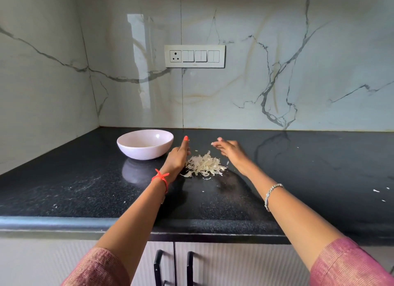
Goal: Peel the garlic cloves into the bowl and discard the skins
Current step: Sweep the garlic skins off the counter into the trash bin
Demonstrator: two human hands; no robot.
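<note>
Head view: a pale pink round ceramic bowl (pixel 145 151) stands far left on the black speckled stone desk (pixel 64 189). A heap of white papery garlic skins (pixel 203 165) lies right of it, between both hands. Left hand (pixel 178 157) stands on edge against the heap's left side, fingers (pixel 185 142) straight, pressed together. Right hand (pixel 229 150) is by the heap's far right, fingers (pixel 217 144) extended together, blurred; bowl contents indiscernible
</note>
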